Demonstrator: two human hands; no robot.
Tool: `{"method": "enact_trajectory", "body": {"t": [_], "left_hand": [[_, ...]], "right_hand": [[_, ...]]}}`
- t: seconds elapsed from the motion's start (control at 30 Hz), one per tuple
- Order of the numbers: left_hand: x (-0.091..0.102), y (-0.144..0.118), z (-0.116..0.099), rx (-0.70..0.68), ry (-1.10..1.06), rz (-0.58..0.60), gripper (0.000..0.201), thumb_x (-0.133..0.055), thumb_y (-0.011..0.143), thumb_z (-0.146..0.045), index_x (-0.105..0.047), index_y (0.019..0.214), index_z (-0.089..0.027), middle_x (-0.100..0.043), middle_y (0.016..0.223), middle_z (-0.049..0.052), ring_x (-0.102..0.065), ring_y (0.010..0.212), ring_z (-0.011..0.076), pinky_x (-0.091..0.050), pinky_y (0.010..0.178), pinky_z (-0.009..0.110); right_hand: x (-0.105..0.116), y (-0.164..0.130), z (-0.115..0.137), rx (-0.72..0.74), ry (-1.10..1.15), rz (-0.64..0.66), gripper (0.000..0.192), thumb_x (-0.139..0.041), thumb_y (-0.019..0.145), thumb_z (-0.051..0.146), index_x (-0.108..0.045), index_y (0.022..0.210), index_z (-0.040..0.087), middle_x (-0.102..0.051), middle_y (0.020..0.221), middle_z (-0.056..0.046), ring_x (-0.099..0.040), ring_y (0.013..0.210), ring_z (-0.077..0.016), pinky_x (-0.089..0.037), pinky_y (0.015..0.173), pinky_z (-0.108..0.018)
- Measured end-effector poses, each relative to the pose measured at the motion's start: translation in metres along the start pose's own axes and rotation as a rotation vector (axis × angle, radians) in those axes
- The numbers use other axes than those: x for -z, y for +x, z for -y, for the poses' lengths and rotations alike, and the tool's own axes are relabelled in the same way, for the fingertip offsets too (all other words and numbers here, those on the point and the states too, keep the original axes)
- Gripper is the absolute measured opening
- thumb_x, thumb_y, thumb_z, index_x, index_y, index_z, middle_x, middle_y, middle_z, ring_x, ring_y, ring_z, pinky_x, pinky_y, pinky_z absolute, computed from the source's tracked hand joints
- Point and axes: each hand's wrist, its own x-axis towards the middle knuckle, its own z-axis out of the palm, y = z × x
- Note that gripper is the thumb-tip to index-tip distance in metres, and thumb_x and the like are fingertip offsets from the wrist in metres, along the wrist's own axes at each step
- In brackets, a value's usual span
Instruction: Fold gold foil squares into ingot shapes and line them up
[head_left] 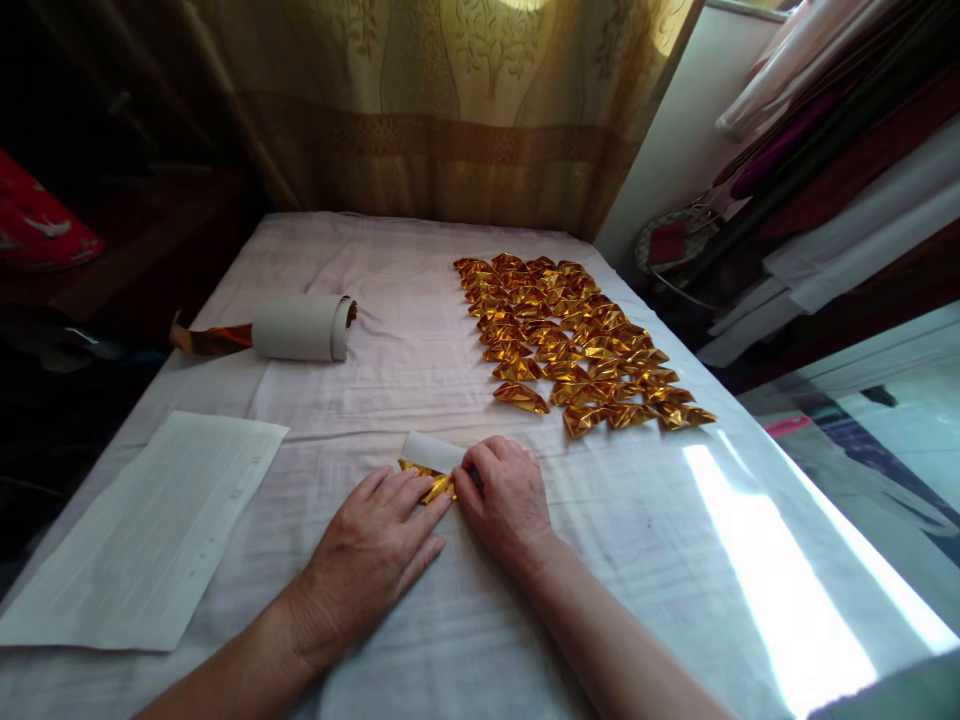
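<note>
A small piece of gold foil paper (441, 488) lies on the cloth-covered table between my hands, with a folded pale flap (431, 452) along its far side. My left hand (381, 535) rests flat with outstretched fingers, the fingertips pressing on the foil's near left part. At the right end of the same piece, my right hand (508, 495) has its fingers curled and pinched on the paper. The fingers cover some of the folds. Beyond my right hand sit several folded gold foil pieces (559, 345) in close rows.
A grey-white roll (296, 328) with gold-brown foil sticking out lies at back left. At front left is a printed paper sheet (161, 525). A curtain (450, 110) hangs behind the table (375, 260). Clothes (847, 220) hang at the right.
</note>
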Motion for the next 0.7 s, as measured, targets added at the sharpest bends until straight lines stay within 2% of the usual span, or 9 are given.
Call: {"method": "enact_trajectory", "body": {"t": [0.1,0.2,0.27,0.33,0.43,0.5,0.6,0.7], "left_hand": [[0.001,0.001,0.000,0.019,-0.042,0.008,0.030,-0.057,0.093,-0.028,-0.065,0.122,-0.024,-0.066,0.119,0.006,-0.059,0.110,0.0244,-0.039,0.106,0.046],[0.001,0.002,0.000,0.028,-0.080,0.000,0.031,-0.059,0.091,-0.024,-0.064,0.121,-0.023,-0.066,0.116,0.006,-0.059,0.107,0.0244,-0.043,0.102,0.045],[-0.001,0.001,0.001,0.035,-0.107,-0.011,0.031,-0.059,0.091,-0.023,-0.064,0.122,-0.023,-0.066,0.115,0.006,-0.059,0.106,0.0241,-0.046,0.100,0.044],[-0.005,0.000,0.004,0.036,-0.130,-0.028,0.032,-0.056,0.092,-0.022,-0.063,0.123,-0.024,-0.066,0.116,0.006,-0.059,0.108,0.0238,-0.046,0.102,0.045],[-0.010,-0.003,0.010,0.028,-0.165,-0.102,0.030,-0.050,0.096,-0.020,-0.058,0.125,-0.021,-0.065,0.119,0.008,-0.059,0.113,0.0229,-0.044,0.106,0.046],[-0.011,-0.005,0.016,0.033,-0.213,-0.142,0.026,-0.047,0.097,-0.019,-0.056,0.121,-0.018,-0.066,0.119,0.009,-0.059,0.114,0.0211,-0.047,0.105,0.042],[-0.010,-0.004,0.027,0.072,-0.242,-0.158,0.020,-0.046,0.096,-0.018,-0.058,0.113,-0.019,-0.066,0.119,0.009,-0.060,0.113,0.0203,-0.050,0.099,0.038],[-0.007,-0.003,0.039,0.101,-0.183,-0.148,0.021,-0.048,0.096,-0.022,-0.062,0.112,-0.020,-0.065,0.122,0.010,-0.059,0.116,0.0228,-0.048,0.100,0.042]], "right_hand": [[0.001,-0.001,-0.005,0.054,0.023,-0.039,0.010,-0.062,0.089,0.021,-0.062,0.078,0.021,-0.064,0.079,-0.002,-0.055,0.078,-0.0190,-0.033,0.071,-0.032],[0.008,-0.007,-0.010,0.200,0.074,-0.070,0.012,-0.054,0.094,0.017,-0.065,0.088,0.021,-0.066,0.086,-0.004,-0.057,0.081,-0.0184,-0.038,0.073,-0.031],[0.014,-0.013,-0.011,0.314,0.098,-0.038,0.017,-0.050,0.095,0.015,-0.066,0.093,0.021,-0.067,0.089,-0.005,-0.058,0.082,-0.0179,-0.041,0.075,-0.030],[0.018,-0.018,-0.009,0.359,0.104,0.031,0.018,-0.051,0.095,0.015,-0.067,0.098,0.021,-0.067,0.092,-0.006,-0.058,0.084,-0.0183,-0.044,0.076,-0.030],[0.021,-0.022,-0.005,0.319,0.091,0.111,0.017,-0.056,0.093,0.018,-0.068,0.105,0.020,-0.067,0.097,-0.007,-0.059,0.088,-0.0199,-0.047,0.080,-0.032],[0.021,-0.022,-0.003,0.291,0.081,0.138,0.019,-0.058,0.092,0.020,-0.067,0.108,0.020,-0.067,0.100,-0.007,-0.059,0.089,-0.0206,-0.048,0.082,-0.033],[0.020,-0.022,-0.002,0.264,0.080,0.140,0.019,-0.060,0.091,0.023,-0.067,0.109,0.020,-0.067,0.101,-0.008,-0.059,0.090,-0.0212,-0.049,0.083,-0.035],[0.019,-0.022,-0.002,0.247,0.087,0.128,0.018,-0.062,0.091,0.024,-0.067,0.108,0.020,-0.067,0.102,-0.009,-0.059,0.091,-0.0217,-0.049,0.084,-0.036]]}}
